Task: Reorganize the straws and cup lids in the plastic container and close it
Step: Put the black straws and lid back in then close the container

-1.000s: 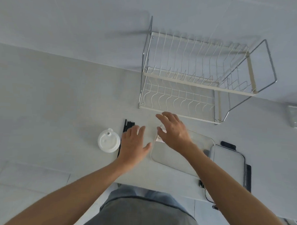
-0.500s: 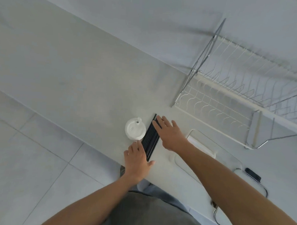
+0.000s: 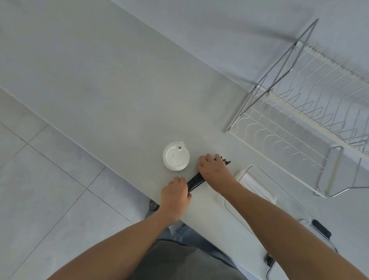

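A bundle of black straws lies on the grey counter, just right of a stack of white cup lids. My left hand grips the near end of the bundle with curled fingers. My right hand covers the far part of the bundle, fingers curled over it; the straw tips stick out beyond it. The clear plastic container stands open to the right, partly behind my right forearm. Its lid with black clips lies further right.
A wire dish rack stands at the back right against the wall. The counter's front edge runs diagonally, with tiled floor below it on the left.
Both hands have closed on the straw bundle: the left moved up to its near end, the right curled over its far part. The bundle has turned and shifted right, away from the lids.
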